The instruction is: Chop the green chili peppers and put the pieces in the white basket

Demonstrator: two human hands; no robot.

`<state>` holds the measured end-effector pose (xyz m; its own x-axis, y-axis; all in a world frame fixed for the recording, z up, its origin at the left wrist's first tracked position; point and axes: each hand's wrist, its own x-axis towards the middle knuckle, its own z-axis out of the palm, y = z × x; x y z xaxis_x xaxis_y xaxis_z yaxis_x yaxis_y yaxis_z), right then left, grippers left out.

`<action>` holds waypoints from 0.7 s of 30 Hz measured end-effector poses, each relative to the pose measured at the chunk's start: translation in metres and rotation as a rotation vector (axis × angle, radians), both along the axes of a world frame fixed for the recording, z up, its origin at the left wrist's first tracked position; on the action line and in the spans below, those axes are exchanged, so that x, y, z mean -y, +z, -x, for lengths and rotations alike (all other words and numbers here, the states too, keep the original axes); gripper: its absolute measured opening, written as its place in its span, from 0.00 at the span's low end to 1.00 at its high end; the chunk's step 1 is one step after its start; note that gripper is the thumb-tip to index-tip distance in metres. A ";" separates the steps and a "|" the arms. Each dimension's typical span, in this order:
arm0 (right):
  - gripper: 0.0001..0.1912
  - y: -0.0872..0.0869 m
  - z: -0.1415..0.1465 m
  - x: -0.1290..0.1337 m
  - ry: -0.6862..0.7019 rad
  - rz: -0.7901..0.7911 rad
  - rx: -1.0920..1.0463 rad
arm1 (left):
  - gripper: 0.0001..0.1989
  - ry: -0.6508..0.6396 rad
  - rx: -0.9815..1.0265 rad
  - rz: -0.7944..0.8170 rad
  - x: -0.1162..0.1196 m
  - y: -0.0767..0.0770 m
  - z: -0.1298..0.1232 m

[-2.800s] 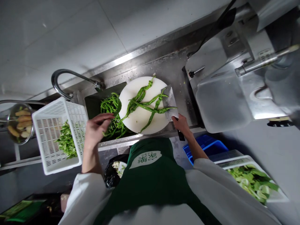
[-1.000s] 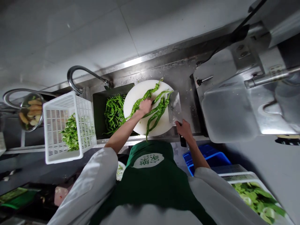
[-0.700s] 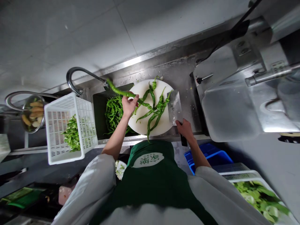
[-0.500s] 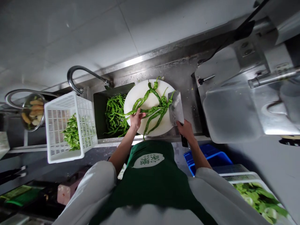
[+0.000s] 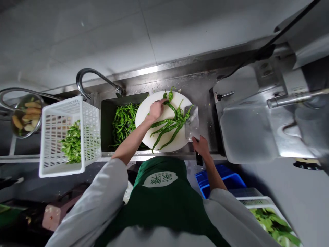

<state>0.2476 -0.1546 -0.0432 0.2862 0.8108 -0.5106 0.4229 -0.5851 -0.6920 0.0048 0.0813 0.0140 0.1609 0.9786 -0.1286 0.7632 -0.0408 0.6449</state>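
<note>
My left hand (image 5: 156, 109) is over the upper left of a round white cutting board (image 5: 144, 101), its fingers close together at the stem end of a long green chili pepper (image 5: 171, 107). The palm side and part of the peppers under it are hidden. My right hand (image 5: 202, 146) is wrapped round the dark handle of a cleaver (image 5: 192, 124). The broad blade lies at the board's right edge, beside the stems of a bunch of long green chili peppers (image 5: 171, 128), whose tips point to the lower left.
Left of the board, a sink (image 5: 106, 116) holds a heap of green peppers (image 5: 124, 121). A white basket (image 5: 83, 137) with chopped greens stands further left, near a curved faucet (image 5: 96, 77). Metal equipment (image 5: 248, 133) is at right; a blue crate (image 5: 226, 180) sits below the counter.
My left hand has moved up and slightly right, from the lower peppers to the upper ones. The cleaver stays at the board's right edge in my right hand. The view has shifted a little.
</note>
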 end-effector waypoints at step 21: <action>0.15 0.012 -0.003 -0.005 -0.026 -0.018 0.001 | 0.32 0.402 1.069 -0.291 0.031 0.049 0.054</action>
